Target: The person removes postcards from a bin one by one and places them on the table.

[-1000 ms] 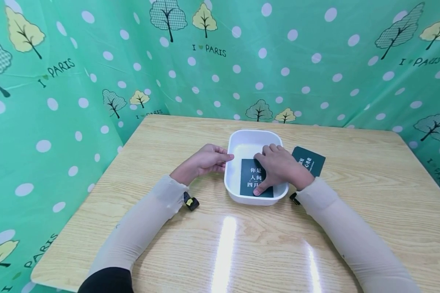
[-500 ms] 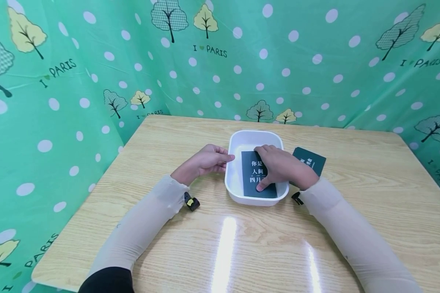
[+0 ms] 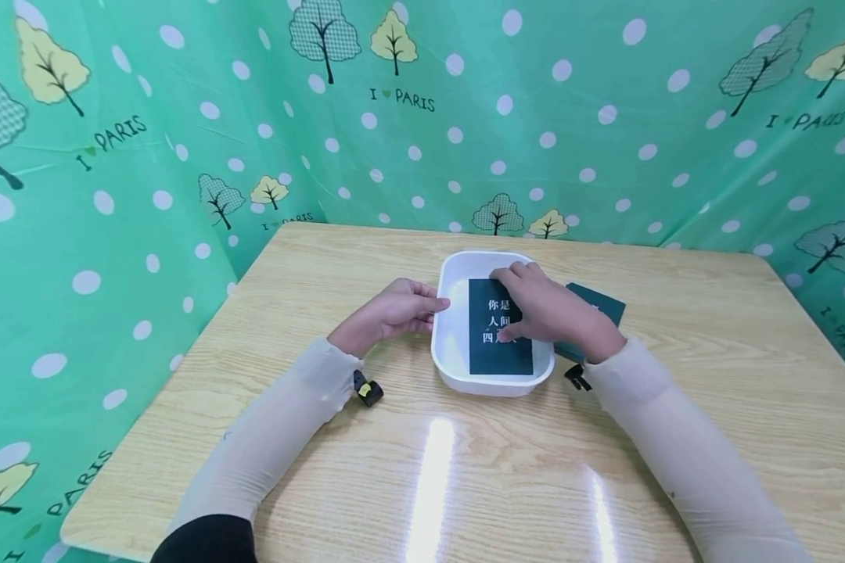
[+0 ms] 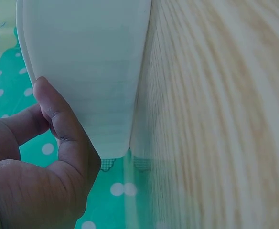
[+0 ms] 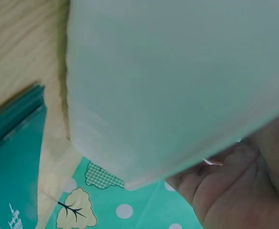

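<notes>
My left hand (image 3: 401, 309) holds the left rim of a white plastic tub (image 3: 454, 352). Its thumb lies over the rim while the fingers stay along the outer wall; the left wrist view shows the thumb tip at the rim of the tub (image 4: 89, 57). Inside the tub is a dark green card (image 3: 486, 360) with white Chinese characters. My right hand (image 3: 545, 305) reaches over the right rim, its thumb on the card's face and its fingertips at the card's far edge. The hand covers the card's upper right part. In the right wrist view, the tub wall partly hides my right hand (image 5: 230, 191).
More dark green cards (image 3: 602, 301) lie in a stack on the wooden table (image 3: 711, 391), right of the tub and partly under the right forearm. The stack (image 5: 15, 162) also shows in the right wrist view. A green patterned curtain (image 3: 422, 156) borders the table.
The card has shifted slightly away and to the right in the tub, and more of its face shows. My right thumb has moved up from its near edge. The left hand stays put.
</notes>
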`<state>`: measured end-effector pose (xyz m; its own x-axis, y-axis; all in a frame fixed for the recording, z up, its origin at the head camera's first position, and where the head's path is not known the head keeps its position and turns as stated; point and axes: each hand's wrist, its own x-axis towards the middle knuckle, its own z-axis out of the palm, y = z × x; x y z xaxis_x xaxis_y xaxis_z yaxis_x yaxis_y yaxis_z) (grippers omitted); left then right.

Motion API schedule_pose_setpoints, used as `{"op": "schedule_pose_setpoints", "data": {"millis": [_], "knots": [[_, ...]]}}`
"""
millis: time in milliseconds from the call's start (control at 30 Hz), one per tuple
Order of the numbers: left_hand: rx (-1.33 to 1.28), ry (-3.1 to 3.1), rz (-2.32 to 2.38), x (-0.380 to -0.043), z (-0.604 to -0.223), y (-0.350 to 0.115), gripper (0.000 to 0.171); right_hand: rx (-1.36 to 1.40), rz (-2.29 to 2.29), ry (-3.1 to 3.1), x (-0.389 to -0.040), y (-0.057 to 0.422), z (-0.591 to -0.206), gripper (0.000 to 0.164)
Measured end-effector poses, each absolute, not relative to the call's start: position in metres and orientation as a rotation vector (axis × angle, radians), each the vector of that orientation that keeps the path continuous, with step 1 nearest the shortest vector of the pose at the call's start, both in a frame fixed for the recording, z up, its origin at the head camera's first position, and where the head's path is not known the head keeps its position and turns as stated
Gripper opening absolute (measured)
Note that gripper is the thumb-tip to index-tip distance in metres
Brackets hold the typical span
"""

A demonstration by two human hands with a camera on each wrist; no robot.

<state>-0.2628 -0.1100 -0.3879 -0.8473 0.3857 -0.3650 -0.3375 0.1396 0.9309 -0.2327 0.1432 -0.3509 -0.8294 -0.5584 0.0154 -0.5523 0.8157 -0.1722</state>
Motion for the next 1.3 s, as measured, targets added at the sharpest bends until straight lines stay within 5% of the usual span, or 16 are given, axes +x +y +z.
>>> {"op": "schedule_pose_setpoints", "data": {"millis": [400, 1300], "knots": [[0.043, 1.893, 1.756, -0.264, -0.388, -0.109, 0.017, -1.091, -0.585, 2.964, -0.226, 0.148, -0.33, 0.03], [0.06, 1.885, 1.775, -0.264, -0.39, -0.109, 0.016, -1.294, -0.923, 3.411, -0.218, 0.194, -0.285, 0.028]]}}
